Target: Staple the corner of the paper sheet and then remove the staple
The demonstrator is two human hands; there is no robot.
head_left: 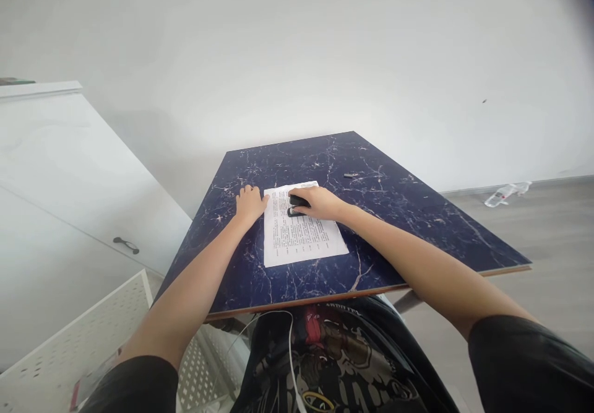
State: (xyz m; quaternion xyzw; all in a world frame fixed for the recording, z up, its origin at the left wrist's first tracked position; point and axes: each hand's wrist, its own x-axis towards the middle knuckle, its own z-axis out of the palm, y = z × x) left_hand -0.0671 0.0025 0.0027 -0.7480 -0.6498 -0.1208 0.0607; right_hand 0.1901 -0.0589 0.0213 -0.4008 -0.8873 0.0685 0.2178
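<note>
A printed sheet of paper point(304, 243) lies on the dark blue marble-patterned table point(366, 270); whether it is one sheet or a stack I cannot tell. My right hand point(322, 202) grips a black stapler point(297, 201) over the upper middle of the page. The stapler's jaws point left, and the fingers cover part of its body. My left hand point(250, 202) rests on the table at the page's left edge, fingers apart and the thumb reaching the paper. A small dark object point(351, 176) sits beyond my right hand, too small to name.
A white cabinet point(83, 171) with a dark handle point(125, 245) stands at the left. Below it is a perforated white rack point(78, 332). On the floor at the right lies a clear plastic bag point(507, 194). A white cable point(292, 351) hangs before my body.
</note>
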